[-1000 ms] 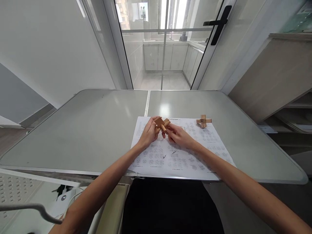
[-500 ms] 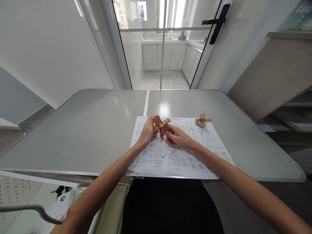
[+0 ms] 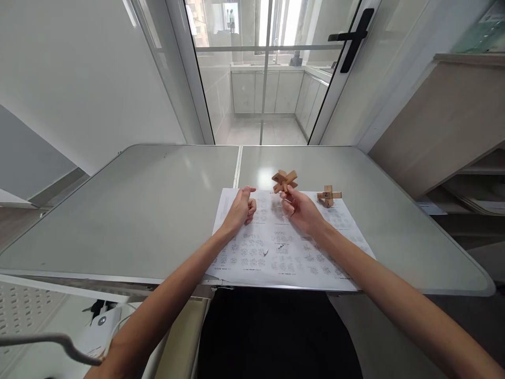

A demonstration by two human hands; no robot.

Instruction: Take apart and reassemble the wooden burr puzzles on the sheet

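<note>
Between the thumb and fingers of my right hand [image 3: 302, 210] is a wooden interlocking puzzle [image 3: 284, 180], its crossed sticks raised over the sheet's far edge. My left hand [image 3: 240, 209] rests on the left part of the printed sheet [image 3: 290, 250], apart from the puzzle. Most of its fingers are curled in and one points to the right; I see nothing in it. A second wooden puzzle [image 3: 329, 195], cross-shaped with dark marks on it, stands at the sheet's upper right corner, to the right of my right hand.
The grey table [image 3: 158, 210] has a seam [image 3: 238, 166] down its middle. A glass door [image 3: 268, 95] with a black handle [image 3: 353, 38] lies beyond it. Shelving [image 3: 453, 110] stands at the right. Below the left front edge are a white device [image 3: 104, 329] and cables.
The wooden puzzle left my left hand and moved right and away from me in my right hand. My left hand stayed put and curled its fingers. The other puzzle has not moved.
</note>
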